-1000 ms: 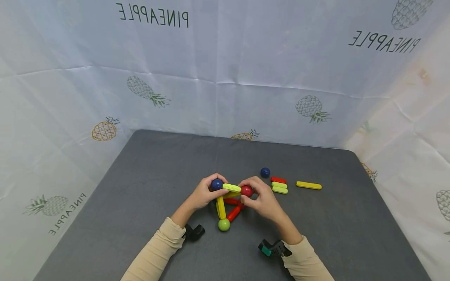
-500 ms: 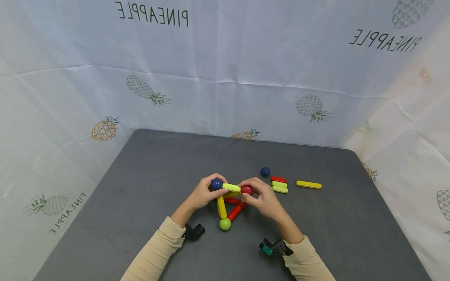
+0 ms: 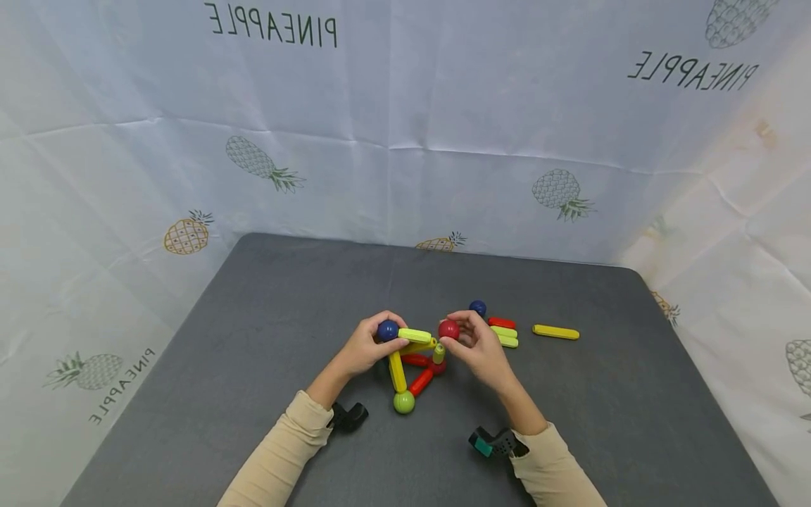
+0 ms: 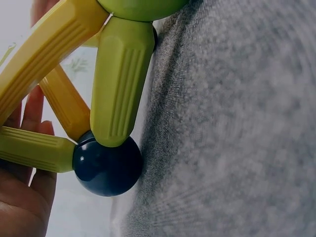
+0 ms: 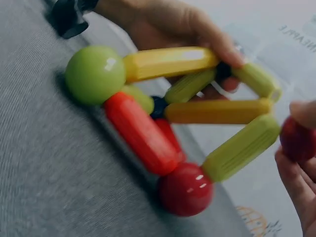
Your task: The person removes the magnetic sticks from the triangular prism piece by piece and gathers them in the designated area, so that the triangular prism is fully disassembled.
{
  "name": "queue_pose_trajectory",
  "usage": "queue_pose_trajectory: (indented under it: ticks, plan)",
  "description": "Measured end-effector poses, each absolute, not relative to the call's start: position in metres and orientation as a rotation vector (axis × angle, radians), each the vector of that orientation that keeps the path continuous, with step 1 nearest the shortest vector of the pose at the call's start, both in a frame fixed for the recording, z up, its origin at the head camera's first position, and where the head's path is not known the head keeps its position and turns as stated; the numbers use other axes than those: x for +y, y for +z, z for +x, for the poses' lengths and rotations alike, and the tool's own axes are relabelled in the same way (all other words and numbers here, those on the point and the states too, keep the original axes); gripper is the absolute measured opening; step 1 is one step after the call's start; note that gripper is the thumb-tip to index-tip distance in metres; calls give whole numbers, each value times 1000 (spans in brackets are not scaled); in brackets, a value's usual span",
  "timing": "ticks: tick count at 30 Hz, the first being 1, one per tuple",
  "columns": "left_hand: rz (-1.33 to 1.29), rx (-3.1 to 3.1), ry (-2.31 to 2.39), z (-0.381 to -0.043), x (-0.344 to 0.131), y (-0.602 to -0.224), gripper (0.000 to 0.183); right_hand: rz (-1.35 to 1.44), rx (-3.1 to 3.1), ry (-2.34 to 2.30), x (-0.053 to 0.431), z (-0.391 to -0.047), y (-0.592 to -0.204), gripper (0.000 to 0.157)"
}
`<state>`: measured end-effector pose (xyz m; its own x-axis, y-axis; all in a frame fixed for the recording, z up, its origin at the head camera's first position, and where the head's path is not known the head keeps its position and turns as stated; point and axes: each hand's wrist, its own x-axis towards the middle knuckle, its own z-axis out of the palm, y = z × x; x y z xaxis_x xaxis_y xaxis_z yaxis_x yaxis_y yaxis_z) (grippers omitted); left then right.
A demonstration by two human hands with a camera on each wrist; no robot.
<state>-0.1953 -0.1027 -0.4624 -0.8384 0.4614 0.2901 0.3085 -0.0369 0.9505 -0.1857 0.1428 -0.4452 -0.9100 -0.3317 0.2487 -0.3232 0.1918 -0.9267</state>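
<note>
My left hand [image 3: 364, 352] grips the upper blue ball [image 3: 388, 330] of a ball-and-stick frame standing on the table. Yellow-green sticks [image 3: 415, 336] and yellow sticks [image 3: 397, 372] join the frame's balls. A green ball [image 3: 404, 403] forms the near corner, with red sticks [image 5: 140, 133] leading to a lower red ball [image 5: 186, 189]. The lower blue ball [image 4: 108, 165] shows in the left wrist view. Thumb and fingers of my right hand [image 3: 484, 355] pinch another red ball [image 3: 449, 329], slightly apart in the head view from several free stick ends.
Beyond my right hand lie a loose blue ball [image 3: 478, 308], a short red stick [image 3: 502, 322] and short yellow-green sticks [image 3: 508, 341]. Farther right is a longer yellow stick [image 3: 555, 332]. A pineapple-print cloth [image 3: 355, 190] hangs behind the grey table [image 3: 304, 296].
My right hand has drawn the red ball up and right, off the stick ends, which are now exposed. The left hand keeps its grip on the blue ball with barely any shift.
</note>
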Motion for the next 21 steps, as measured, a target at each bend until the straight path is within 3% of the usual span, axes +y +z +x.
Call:
queue_pose_trajectory:
  ticks: [12, 21]
  plan:
    - [813, 2119, 2009, -196, -102, -465, 17, -391, 2619, -1686, 143, -225, -486, 43]
    - [798, 2121, 2003, -197, -101, -466, 18, -422, 2862, -1366, 139, -240, -491, 43]
